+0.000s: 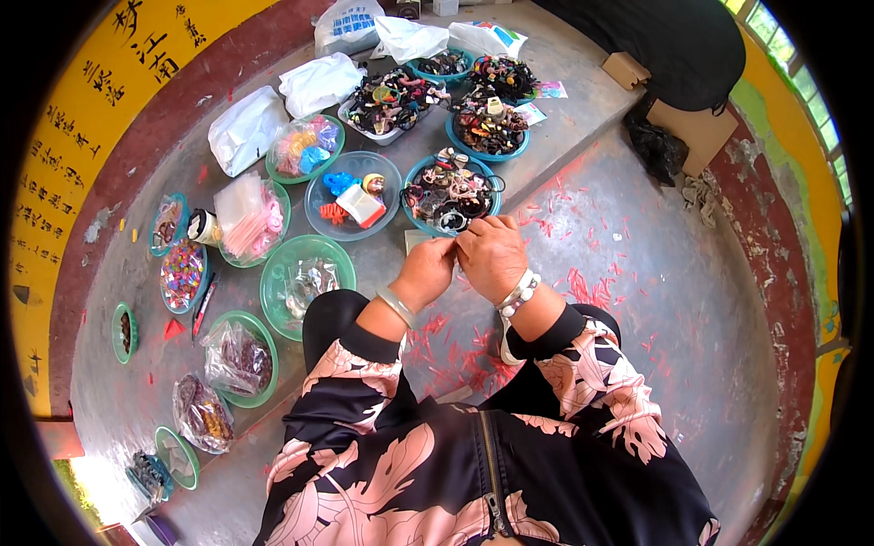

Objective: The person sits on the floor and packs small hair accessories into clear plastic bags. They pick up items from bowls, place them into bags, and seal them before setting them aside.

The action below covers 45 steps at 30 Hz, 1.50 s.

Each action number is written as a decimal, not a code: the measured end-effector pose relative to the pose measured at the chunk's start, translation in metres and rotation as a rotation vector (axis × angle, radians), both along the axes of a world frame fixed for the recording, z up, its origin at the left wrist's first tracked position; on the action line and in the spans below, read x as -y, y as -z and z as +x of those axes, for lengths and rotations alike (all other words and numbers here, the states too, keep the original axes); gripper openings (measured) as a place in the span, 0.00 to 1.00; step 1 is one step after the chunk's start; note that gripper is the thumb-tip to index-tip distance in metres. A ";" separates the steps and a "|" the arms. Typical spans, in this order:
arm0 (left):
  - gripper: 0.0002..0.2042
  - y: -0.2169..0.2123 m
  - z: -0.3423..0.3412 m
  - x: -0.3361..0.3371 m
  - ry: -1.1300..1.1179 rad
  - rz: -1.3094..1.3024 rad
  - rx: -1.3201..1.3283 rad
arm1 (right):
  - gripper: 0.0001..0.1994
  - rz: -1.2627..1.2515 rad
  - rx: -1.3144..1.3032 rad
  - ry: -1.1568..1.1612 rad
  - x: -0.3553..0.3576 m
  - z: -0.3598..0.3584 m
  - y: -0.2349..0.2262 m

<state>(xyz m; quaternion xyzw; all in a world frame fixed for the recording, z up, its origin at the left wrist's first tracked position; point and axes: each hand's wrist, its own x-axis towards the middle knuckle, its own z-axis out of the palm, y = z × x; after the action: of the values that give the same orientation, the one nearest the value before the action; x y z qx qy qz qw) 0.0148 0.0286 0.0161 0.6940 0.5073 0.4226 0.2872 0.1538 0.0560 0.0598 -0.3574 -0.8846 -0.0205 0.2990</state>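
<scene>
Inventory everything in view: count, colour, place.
Basins: over ten, green, blue or clear, left and ahead
Tray: one, white, ahead
Apparent hair ties: many, mostly dark, tray and far basins
Plastic bags: several, whitish, behind basins
Packets: several, mixed colours, left basins
Brown-filled bags: two, clear, lower left
Small pieces: many, multicoloured, left basin
Scraps: many, red, grey floor
Cardboard: two pieces, brown, upper right
Crumpled bag: one, black, upper right
Wall: one, yellow, left
Unclear object: one, black, top right
Sleeves: two, black-pink, below
Left hand: one, bare, centre
Right hand: one, bare, beside it
</scene>
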 end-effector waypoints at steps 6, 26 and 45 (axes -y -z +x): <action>0.08 -0.001 0.000 0.001 0.004 -0.060 0.016 | 0.03 -0.034 0.006 -0.026 -0.002 0.003 0.001; 0.08 0.009 -0.001 0.000 0.027 -0.059 0.043 | 0.02 -0.084 -0.008 -0.060 -0.005 0.006 0.000; 0.08 0.005 0.001 0.000 0.041 0.000 -0.036 | 0.03 -0.062 0.024 -0.038 -0.003 0.004 -0.001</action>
<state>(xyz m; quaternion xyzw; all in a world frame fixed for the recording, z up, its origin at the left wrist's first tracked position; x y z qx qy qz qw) 0.0155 0.0290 0.0108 0.7117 0.4980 0.4040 0.2868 0.1580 0.0588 0.0604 -0.3494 -0.8949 0.0085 0.2775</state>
